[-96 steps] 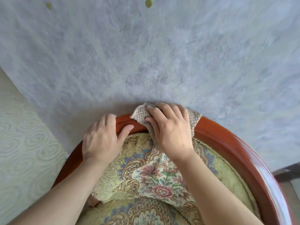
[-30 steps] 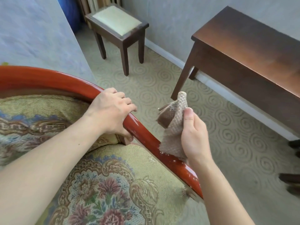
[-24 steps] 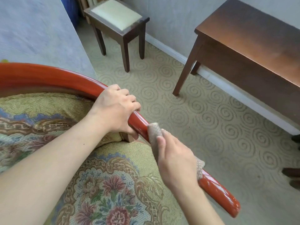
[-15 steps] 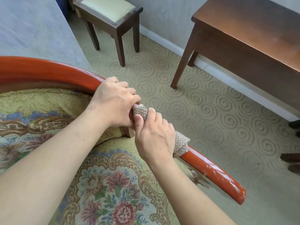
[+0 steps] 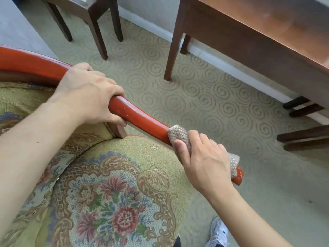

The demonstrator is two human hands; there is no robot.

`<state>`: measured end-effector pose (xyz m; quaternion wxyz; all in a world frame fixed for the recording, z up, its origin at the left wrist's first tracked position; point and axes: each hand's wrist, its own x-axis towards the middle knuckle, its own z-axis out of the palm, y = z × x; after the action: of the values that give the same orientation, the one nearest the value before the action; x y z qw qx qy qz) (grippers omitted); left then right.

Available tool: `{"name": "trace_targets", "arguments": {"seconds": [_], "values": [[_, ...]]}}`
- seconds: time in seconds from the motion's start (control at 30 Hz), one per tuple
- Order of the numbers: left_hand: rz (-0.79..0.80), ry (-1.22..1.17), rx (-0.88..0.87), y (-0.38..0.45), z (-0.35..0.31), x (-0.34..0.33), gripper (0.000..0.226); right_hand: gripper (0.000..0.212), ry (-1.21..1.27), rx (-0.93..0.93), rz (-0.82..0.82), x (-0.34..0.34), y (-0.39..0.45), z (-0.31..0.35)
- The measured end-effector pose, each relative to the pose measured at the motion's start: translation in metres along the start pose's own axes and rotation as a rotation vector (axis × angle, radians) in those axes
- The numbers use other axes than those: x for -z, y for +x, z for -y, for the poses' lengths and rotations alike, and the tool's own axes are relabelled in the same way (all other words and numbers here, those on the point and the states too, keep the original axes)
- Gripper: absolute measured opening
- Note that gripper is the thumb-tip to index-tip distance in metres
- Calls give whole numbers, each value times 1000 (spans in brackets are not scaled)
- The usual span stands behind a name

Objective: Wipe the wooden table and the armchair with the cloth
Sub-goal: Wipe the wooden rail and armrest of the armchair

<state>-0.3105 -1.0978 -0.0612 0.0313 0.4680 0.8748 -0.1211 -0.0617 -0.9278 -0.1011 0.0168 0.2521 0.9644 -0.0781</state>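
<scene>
**Red rail, cloth near its tip**

Red lacquered wood forms the curved arm rail (image 5: 142, 120) of the armchair (image 5: 110, 193), and both hands are on it. The left hand (image 5: 89, 93) grips the rail high up, fingers curled over the top and thumb underneath, just above a small wooden post. The right hand (image 5: 204, 161) is lower, close to the rail's rounded end, fingers and thumb wrapped round the beige woven cloth (image 5: 178, 136), which is folded over the rail and pressed against it. Bare rail shows between the two hands. The table (image 5: 258, 24) stands well apart across the swirl-patterned carpet (image 5: 204, 97); a stool (image 5: 99, 20) stands near it.
</scene>
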Motion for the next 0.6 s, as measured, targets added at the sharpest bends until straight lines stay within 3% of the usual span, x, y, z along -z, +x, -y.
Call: {"name": "trace_targets", "arguments": {"seconds": [0.13,0.23,0.4,0.53,0.6], "values": [[-55,-15,4,-2,1,-4,77,59,126,-49,-107,-5,-34,-56],[-93,-33,11,-3,1,-8,72,53,284,-129,-187,-18,-49,-80],[-125,-62,19,0,1,-16,76,38,176,-305,-380,-23,-31,-45],[16,-55,24,4,5,-23,74,35,63,-230,-241,-18,1,18],[115,-213,28,4,10,-27,64,40,55,-187,-124,-18,26,62]]}}
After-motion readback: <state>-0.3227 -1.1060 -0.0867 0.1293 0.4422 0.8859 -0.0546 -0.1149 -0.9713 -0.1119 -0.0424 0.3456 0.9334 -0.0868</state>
